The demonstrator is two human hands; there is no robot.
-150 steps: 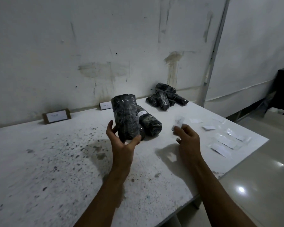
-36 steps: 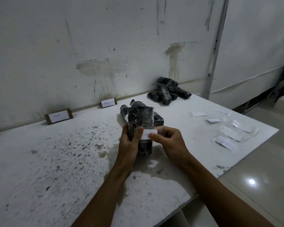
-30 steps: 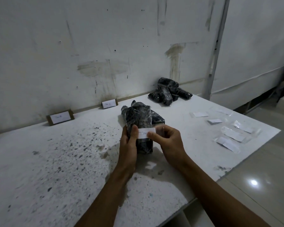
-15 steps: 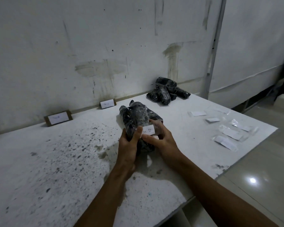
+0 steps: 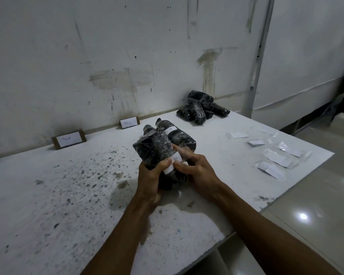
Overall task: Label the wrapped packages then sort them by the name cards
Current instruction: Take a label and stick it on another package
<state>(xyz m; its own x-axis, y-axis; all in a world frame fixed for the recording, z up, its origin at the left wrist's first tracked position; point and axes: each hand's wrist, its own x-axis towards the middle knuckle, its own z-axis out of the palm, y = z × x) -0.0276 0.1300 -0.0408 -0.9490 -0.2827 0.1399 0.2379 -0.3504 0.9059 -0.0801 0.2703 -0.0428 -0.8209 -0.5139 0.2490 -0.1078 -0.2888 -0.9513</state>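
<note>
My left hand [image 5: 150, 178] grips a black plastic-wrapped package [image 5: 153, 149] above the white table [image 5: 68, 195]. A white label [image 5: 172, 165] lies on the package's side. My right hand [image 5: 197, 167] presses the label with thumb and forefinger while its other fingers curl around the package. Right behind lie two wrapped packages [image 5: 177, 135], one bearing a white label. A pile of several wrapped packages [image 5: 201, 110] sits at the back by the wall. Two name cards lean on the wall: a left card [image 5: 69, 138] and a middle card [image 5: 129, 122].
Several loose white labels in clear sleeves [image 5: 276, 157] lie spread on the table's right side. The table's right edge drops to a shiny tiled floor [image 5: 316, 205]. A white pole [image 5: 256, 62] stands at the wall corner.
Five seconds ago my right hand picked a label off the table. Since then it brought the label onto the package, and both hands have tilted the package and pressed the label down.
</note>
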